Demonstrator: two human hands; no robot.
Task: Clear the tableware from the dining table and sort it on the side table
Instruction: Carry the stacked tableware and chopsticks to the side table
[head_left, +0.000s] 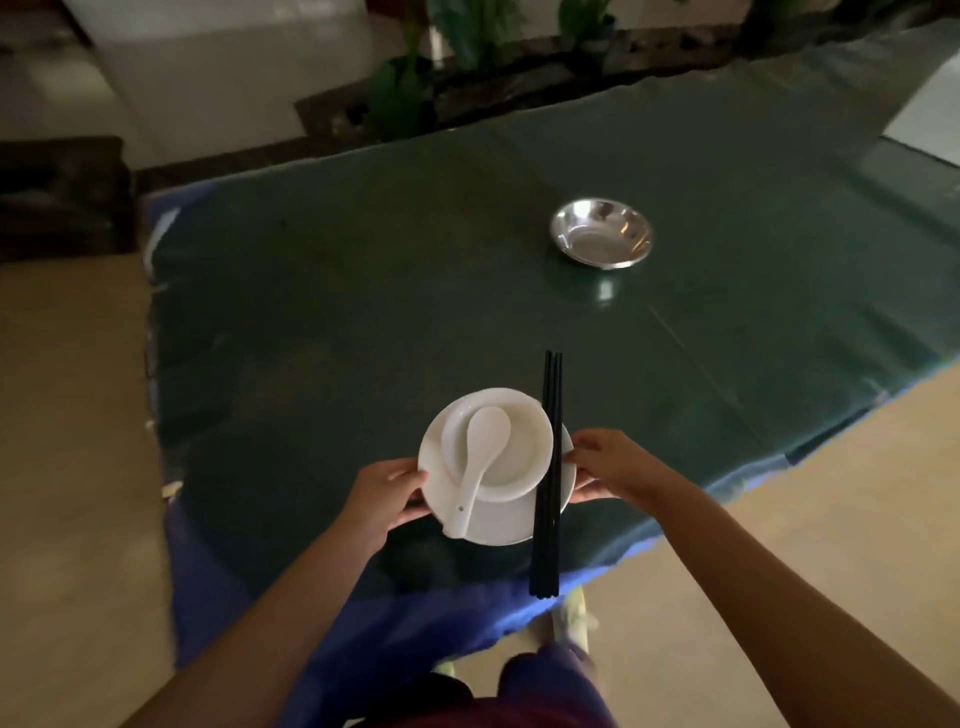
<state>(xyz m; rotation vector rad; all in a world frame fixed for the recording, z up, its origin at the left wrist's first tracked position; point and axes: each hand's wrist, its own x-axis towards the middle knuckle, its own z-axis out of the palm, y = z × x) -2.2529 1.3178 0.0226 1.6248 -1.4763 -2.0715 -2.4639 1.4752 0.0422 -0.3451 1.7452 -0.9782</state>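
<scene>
- Centrally, a white plate (498, 522) was held above the near edge of the green-covered table (363, 291).
- On it sat a white bowl (511, 449) holding a white spoon (480, 462); black chopsticks (549, 467) lay across the plate's right side.
- My left hand (384, 496) and right hand (610, 465) gripped its opposite rims.
- Farther off, to the right, stood a steel bowl (601, 234).
</scene>
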